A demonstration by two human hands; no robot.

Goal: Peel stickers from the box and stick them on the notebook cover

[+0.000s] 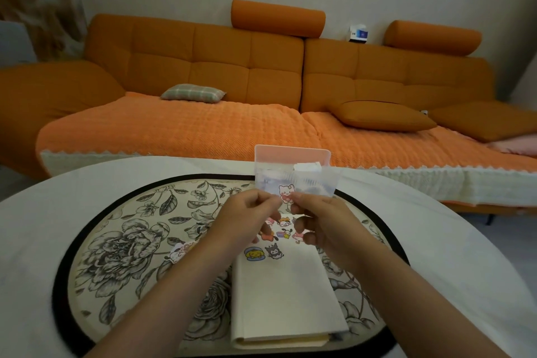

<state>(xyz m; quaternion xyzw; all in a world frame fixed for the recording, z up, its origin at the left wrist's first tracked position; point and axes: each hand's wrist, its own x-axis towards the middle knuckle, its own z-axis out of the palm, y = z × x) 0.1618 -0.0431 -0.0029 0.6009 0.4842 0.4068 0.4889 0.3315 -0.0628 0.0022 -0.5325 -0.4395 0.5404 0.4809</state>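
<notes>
No writing is coming through legibly; the small blue-and-white carton (359,33) far beyond your right hand, up on the sofa (203,67) back, is showing print too small to read. You are holding both hands raised and nearly touching. Your left hand (247,212) is pinching the left edge of a pink-and-white cat sticker (286,193) and your right hand (316,221) is pinching its right edge, with the other fingers loosely curled. The sticker is hanging just in front of the clear sticker box (293,171), which is standing just beyond your fingertips with its pink lid raised. The cream notebook (284,293) is lying beneath your hands and between your forearms, with cartoon stickers (273,251) sitting on its far end under your knuckles. A loose sticker (181,250) is lying on the floral mat (122,241) left of your left wrist. The white table (436,241) is spreading outward past both forearms.
</notes>
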